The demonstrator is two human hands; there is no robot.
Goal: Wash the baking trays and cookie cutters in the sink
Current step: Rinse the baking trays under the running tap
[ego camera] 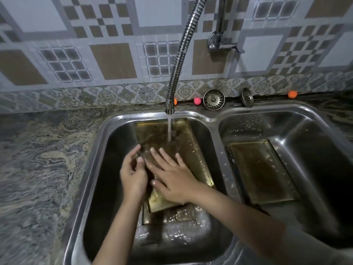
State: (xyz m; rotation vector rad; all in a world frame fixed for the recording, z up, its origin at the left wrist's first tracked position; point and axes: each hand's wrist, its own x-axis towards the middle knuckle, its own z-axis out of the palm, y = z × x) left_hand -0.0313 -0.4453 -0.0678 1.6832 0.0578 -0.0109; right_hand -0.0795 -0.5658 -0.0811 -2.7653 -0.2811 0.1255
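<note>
Under the running faucet (170, 108), our left hand (133, 175) grips the edge of a gold baking tray (193, 150) while our right hand (172, 178) presses flat, fingers spread, upon it.

A marbled table (44, 169) holds a double sink (214, 119) in the middle and right of the frame. Along its back edge stand two strainers (214, 99), beside a pink ball (197, 101) and an orange ball (292, 94) at upper right.

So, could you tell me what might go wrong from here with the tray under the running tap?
1. The tray leans tilted in the left basin; wet, it might slip from the left hand and right hand.
2. Water from the faucet hits it and could splash onto the counter.
</note>
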